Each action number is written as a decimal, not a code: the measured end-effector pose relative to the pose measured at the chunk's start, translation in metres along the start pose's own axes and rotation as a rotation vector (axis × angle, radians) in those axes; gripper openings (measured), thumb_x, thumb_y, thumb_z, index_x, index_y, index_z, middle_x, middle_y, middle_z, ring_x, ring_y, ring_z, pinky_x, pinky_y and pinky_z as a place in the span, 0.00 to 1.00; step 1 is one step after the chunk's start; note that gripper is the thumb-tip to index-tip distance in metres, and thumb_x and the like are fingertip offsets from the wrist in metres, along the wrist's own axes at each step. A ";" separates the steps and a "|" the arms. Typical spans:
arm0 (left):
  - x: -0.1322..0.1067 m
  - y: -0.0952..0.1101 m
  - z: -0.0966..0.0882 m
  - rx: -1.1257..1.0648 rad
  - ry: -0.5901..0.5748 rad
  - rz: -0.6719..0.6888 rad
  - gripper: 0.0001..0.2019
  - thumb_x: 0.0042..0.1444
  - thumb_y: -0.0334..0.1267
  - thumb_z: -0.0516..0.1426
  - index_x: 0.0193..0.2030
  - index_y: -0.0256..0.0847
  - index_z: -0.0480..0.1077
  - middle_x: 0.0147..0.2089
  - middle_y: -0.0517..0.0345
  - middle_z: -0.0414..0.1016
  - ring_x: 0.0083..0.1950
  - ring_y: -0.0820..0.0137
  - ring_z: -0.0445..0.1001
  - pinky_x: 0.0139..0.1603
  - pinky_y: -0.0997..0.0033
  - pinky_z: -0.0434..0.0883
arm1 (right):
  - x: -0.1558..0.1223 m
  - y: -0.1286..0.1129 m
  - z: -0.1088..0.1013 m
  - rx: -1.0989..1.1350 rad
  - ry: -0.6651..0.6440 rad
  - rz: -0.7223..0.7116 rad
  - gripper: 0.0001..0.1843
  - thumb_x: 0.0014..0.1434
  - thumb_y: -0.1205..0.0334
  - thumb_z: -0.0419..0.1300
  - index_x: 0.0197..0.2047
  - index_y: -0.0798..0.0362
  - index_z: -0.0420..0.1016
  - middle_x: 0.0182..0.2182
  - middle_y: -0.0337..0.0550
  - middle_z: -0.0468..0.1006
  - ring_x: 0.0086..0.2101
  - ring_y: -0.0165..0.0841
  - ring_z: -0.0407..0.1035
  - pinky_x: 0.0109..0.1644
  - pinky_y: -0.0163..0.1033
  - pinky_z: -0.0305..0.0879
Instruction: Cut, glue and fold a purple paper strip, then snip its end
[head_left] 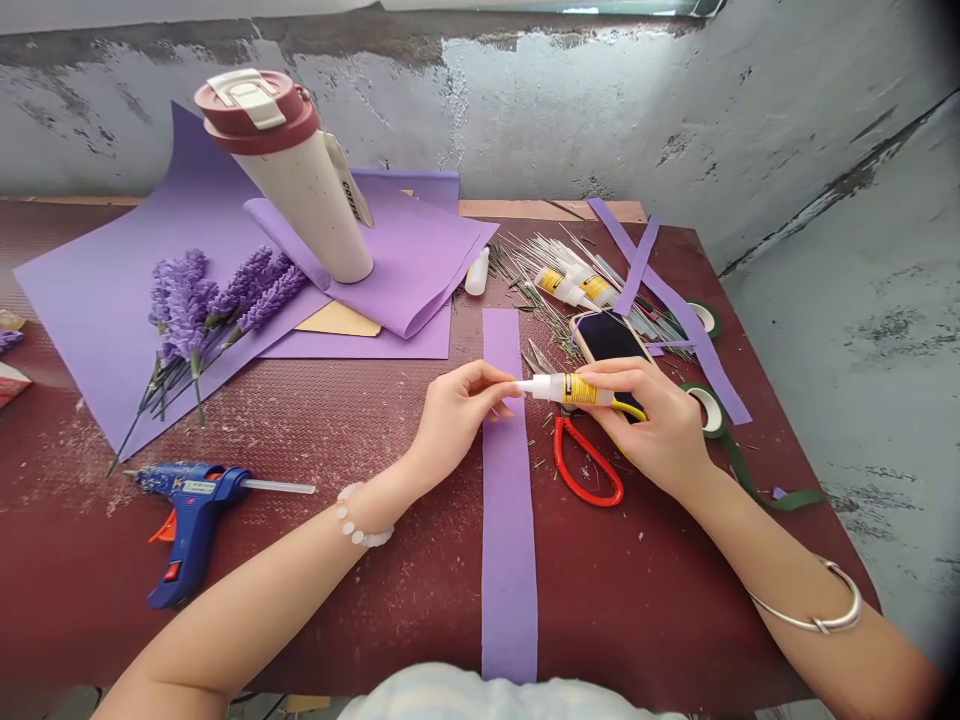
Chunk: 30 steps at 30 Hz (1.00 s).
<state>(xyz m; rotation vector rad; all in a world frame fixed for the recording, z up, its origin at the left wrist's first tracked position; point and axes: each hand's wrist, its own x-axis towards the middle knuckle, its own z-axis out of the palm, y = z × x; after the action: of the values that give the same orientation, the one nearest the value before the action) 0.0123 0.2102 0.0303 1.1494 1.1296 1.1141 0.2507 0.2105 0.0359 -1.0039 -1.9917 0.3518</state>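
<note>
My right hand is closed round a small glue bottle with a yellow label, held level above the table. My left hand pinches the white cap at the bottle's tip. Both hands hover over a long purple paper strip that lies lengthwise on the dark red table. Red-handled scissors lie just under my right hand, beside a phone.
A blue glue gun lies at front left. Purple paper lavender stems rest on large purple sheets, with a tilted white tumbler behind. Thin wires, more glue bottles, purple strips and green tape rolls crowd the right.
</note>
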 end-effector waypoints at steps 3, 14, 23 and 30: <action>-0.007 -0.002 0.001 0.141 0.100 0.183 0.04 0.61 0.36 0.66 0.34 0.41 0.79 0.26 0.64 0.80 0.27 0.75 0.76 0.31 0.77 0.72 | -0.002 -0.008 -0.002 0.117 -0.085 0.218 0.19 0.63 0.65 0.68 0.56 0.45 0.72 0.47 0.45 0.84 0.42 0.40 0.82 0.41 0.43 0.82; -0.012 0.000 0.003 0.362 0.022 0.189 0.10 0.66 0.35 0.60 0.31 0.42 0.73 0.26 0.65 0.80 0.22 0.75 0.77 0.29 0.75 0.70 | 0.003 -0.016 -0.005 -0.071 -0.146 0.045 0.15 0.64 0.68 0.68 0.54 0.49 0.76 0.42 0.45 0.81 0.39 0.38 0.78 0.43 0.40 0.77; -0.008 0.001 0.001 0.669 -0.016 0.162 0.13 0.67 0.34 0.53 0.30 0.46 0.58 0.22 0.68 0.64 0.24 0.70 0.65 0.33 0.70 0.60 | -0.005 -0.015 0.003 -0.108 -0.087 -0.137 0.23 0.64 0.72 0.67 0.59 0.47 0.74 0.45 0.46 0.81 0.43 0.38 0.80 0.51 0.40 0.78; -0.004 0.002 0.002 0.661 -0.018 0.152 0.15 0.65 0.39 0.54 0.28 0.46 0.55 0.23 0.65 0.61 0.26 0.69 0.61 0.31 0.70 0.54 | -0.003 -0.019 0.005 -0.022 -0.089 -0.016 0.17 0.65 0.69 0.66 0.55 0.44 0.77 0.44 0.45 0.83 0.43 0.40 0.80 0.49 0.45 0.79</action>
<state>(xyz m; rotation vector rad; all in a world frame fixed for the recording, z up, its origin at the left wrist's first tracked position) 0.0138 0.2060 0.0324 1.7729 1.4686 0.8532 0.2380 0.1965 0.0423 -1.0005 -2.0865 0.3724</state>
